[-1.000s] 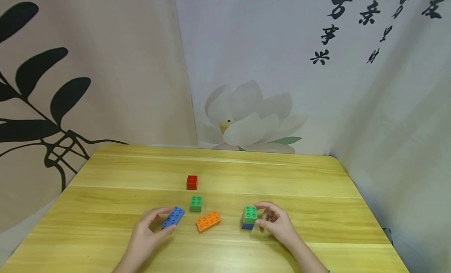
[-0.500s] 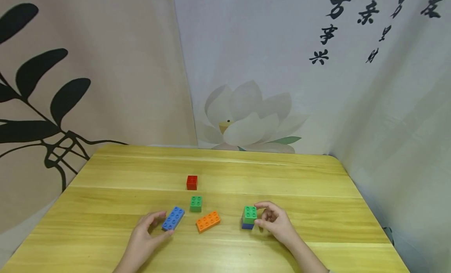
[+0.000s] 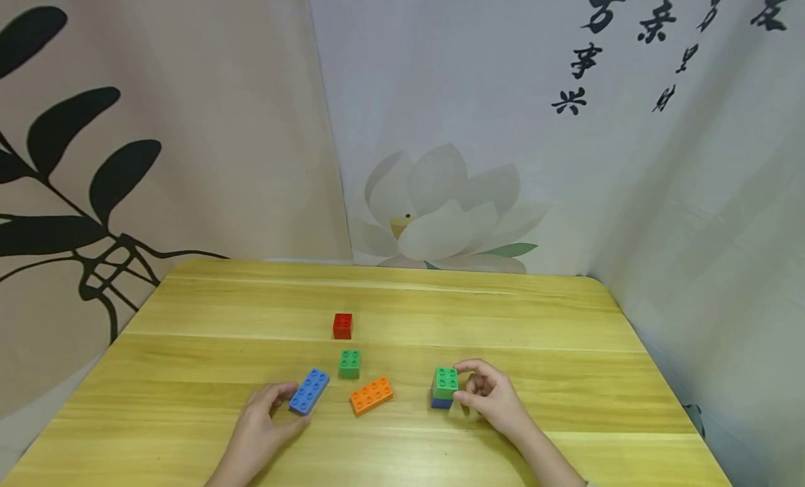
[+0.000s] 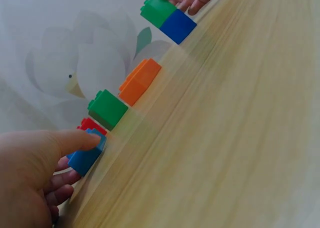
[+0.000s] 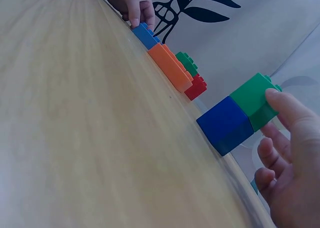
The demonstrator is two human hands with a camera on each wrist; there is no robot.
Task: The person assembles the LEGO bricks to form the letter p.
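Note:
On the table lies a long blue brick (image 3: pixel 309 391); my left hand (image 3: pixel 260 424) is beside it, thumb and index finger spread around its near end. Whether the fingertips still touch it is hard to tell. To the right stands a stack: a green brick (image 3: pixel 446 382) on top of a dark blue brick (image 5: pixel 225 125). My right hand (image 3: pixel 493 396) pinches the green one between thumb and index finger, its other fingers curled. Between the hands an orange brick (image 3: pixel 372 395) lies at a slant.
A small green brick (image 3: pixel 349 363) sits behind the orange one, and a red brick (image 3: pixel 342 326) farther back. The wooden table (image 3: pixel 534 319) ends at a printed curtain (image 3: pixel 465 89) behind and on the sides.
My left thumb and index finger have loosened from the long blue brick and drawn back toward the near left. The brick stays nearly in place. The right hand and its stack have not moved.

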